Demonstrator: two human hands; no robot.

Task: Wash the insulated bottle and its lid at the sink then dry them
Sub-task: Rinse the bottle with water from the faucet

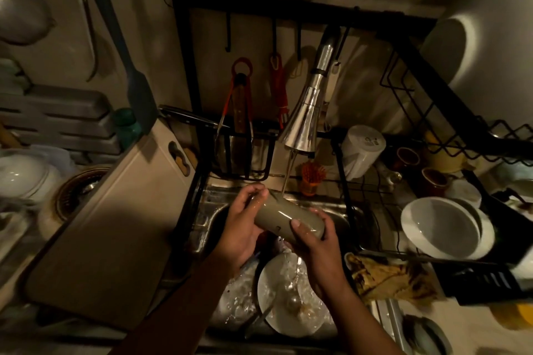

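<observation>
The insulated bottle [284, 216], a wet grey-green cylinder, lies tilted above the steel sink [331, 207]. A thin stream of water from the chrome faucet [305, 112] falls on its upper end. My left hand [242, 225] grips the bottle's upper left end, fingers curled over it. My right hand [317, 242] grips the lower right end, thumb across the front. I cannot see the lid.
A white plate [288, 297] with cutlery sits in the sink below my hands. A cutting board [115, 225] leans at the left. A black dish rack [389, 190] at the right holds white bowls [444, 228]. Tongs [239, 101] hang behind.
</observation>
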